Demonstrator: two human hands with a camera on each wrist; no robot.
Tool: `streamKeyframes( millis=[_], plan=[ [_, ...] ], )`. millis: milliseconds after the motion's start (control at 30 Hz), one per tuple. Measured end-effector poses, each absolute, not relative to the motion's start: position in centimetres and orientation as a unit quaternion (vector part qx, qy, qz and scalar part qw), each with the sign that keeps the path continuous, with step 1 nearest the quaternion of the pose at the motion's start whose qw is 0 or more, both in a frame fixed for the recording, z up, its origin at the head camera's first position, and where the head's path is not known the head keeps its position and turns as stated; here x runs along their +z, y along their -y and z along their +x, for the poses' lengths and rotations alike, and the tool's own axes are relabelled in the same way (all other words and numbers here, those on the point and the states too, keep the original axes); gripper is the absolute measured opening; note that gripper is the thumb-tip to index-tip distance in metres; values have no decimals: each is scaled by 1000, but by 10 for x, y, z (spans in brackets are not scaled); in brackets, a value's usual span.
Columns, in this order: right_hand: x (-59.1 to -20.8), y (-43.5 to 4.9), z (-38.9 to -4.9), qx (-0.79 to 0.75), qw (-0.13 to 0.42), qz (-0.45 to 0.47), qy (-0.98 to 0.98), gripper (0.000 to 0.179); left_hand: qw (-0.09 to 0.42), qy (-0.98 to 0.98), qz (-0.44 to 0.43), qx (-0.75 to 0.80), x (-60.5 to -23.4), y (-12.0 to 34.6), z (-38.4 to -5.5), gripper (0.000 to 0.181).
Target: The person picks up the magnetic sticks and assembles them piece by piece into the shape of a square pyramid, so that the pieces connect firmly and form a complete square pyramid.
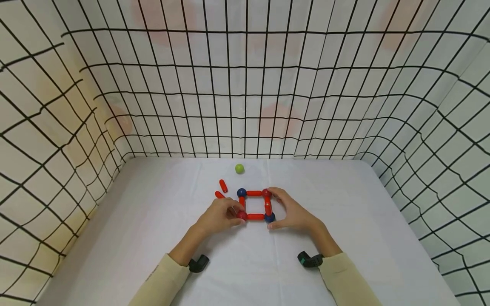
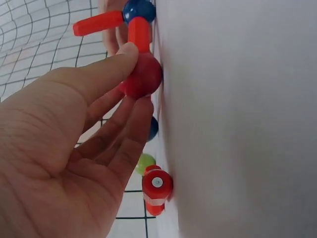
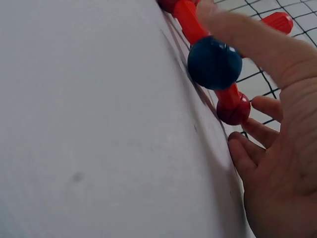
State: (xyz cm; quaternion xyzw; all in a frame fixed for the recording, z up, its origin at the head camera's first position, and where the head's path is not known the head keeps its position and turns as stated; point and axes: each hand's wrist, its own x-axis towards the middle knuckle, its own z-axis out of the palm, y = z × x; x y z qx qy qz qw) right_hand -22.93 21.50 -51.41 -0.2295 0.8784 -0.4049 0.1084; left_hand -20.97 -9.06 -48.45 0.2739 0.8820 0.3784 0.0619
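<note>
Head view: I see the stick square [image 1: 255, 216] at six o'clock; left hand [image 1: 219, 215] pinches its eight-o'clock red ball [image 1: 242, 215], right hand [image 1: 296, 215] spreads wide around three. Probably light, stiff; best held by balls.

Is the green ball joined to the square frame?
No, the green ball lies by itself, beyond the square frame and not touching it.

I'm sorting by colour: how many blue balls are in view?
2: one blue ball at the far left corner of the red-rod square, another at its near right corner. More could be hidden.
</note>
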Motion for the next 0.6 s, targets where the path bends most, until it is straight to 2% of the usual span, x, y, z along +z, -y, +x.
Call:
streamKeyframes(
  millis=[267, 467, 600],
  plan=[
    [-517, -212, -231, -394, 113, -202, -890, 114, 40, -887, 228, 399, -474, 114, -218, 38],
    [-517, -213, -231, -399, 109, -206, -887, 113, 20, -904, 157, 398, -471, 130, -221, 28],
    [-518, -212, -231, -401, 109, -209, -885, 112, 25, -916, 113, 384, -472, 134, -220, 27]
  ],
)
